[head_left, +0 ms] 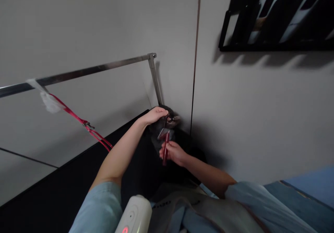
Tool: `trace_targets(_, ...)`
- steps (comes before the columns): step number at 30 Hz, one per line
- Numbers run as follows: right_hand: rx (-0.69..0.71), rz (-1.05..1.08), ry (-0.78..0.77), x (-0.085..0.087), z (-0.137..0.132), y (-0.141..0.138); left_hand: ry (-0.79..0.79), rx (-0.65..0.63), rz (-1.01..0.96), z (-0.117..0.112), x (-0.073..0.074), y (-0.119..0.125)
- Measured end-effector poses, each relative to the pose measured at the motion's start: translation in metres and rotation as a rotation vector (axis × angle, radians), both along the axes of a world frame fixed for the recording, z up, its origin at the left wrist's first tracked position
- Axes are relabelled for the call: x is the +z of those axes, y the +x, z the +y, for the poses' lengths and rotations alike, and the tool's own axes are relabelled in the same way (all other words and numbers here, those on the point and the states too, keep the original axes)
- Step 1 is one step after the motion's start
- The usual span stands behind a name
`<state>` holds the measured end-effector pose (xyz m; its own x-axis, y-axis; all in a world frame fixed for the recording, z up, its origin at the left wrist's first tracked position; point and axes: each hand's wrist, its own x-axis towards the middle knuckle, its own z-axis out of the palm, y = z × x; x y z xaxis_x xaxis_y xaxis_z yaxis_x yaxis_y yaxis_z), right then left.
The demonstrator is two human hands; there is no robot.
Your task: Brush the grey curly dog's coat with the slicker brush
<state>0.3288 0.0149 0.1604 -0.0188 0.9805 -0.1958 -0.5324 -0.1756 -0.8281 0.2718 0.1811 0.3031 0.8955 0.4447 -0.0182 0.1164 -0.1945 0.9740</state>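
A small dark grey furry animal (156, 139) is at the corner of the black table, its head close to the wall post. My left hand (156, 115) is at the head with thumb and fingers pinched together, apparently on the fur there; what lies exactly between the fingertips is hard to see. Just below, my right hand (175, 153) is closed round the red handle of a slicker brush (165, 148). The brush's wide flat head points up, close to the fur under the animal's face. Dim light hides much of the animal's body.
A metal grooming arm (104, 67) spans the left, with a red leash (71, 112) and white material (50, 102) hanging from it. The black tabletop (52, 194) runs along the wall. A black rack (276, 46) hangs upper right. A white device (137, 214) is at the bottom.
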Motion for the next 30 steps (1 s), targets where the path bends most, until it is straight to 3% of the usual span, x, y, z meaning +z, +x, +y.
trace_targets(2, 0.176, -0.008, -0.059, 0.001, -0.003, 0.002, -0.024, 0.000, -0.006, -0.003, 0.001, 0.000)
trace_targets(3, 0.192, -0.026, -0.028, 0.002, -0.004, 0.003, -0.029, 0.005, -0.016, -0.004, 0.001, 0.000)
trace_targets(7, -0.050, -0.127, 0.137, 0.004, 0.001, 0.010, -0.047, 0.127, -0.087, -0.006, -0.005, -0.006)
trace_targets(10, 0.159, -0.179, -0.018, 0.002, 0.002, 0.009, -0.098, 0.236, -0.141, -0.006, -0.011, -0.015)
trace_targets(12, 0.238, -0.204, -0.008, 0.006, 0.003, 0.010, -0.129, 0.264, -0.167, -0.005, -0.013, -0.022)
trace_targets(16, 0.006, -0.274, 0.183, 0.018, 0.010, 0.013, -0.155, 0.305, -0.220, -0.005, -0.014, -0.035)
trace_targets(20, 0.171, -0.403, 0.022, 0.014, 0.009, 0.006, -0.164, 0.506, -0.440, -0.015, -0.032, -0.046)
trace_targets(22, 0.174, -0.427, 0.092, 0.013, 0.008, 0.003, -0.190, 0.610, -0.584, -0.024, -0.047, -0.053)
trace_targets(24, 0.083, -0.425, 0.219, 0.016, 0.009, 0.000, -0.275, 0.712, -0.696, -0.034, -0.062, -0.062)
trace_targets(26, 0.069, -0.415, 0.226, 0.019, 0.012, -0.003, -0.401, 0.805, -0.792, -0.042, -0.074, -0.073)
trace_targets(30, 0.358, -0.358, 0.069, 0.019, 0.009, -0.015, -0.689, 0.881, -0.845, -0.050, -0.081, -0.090)
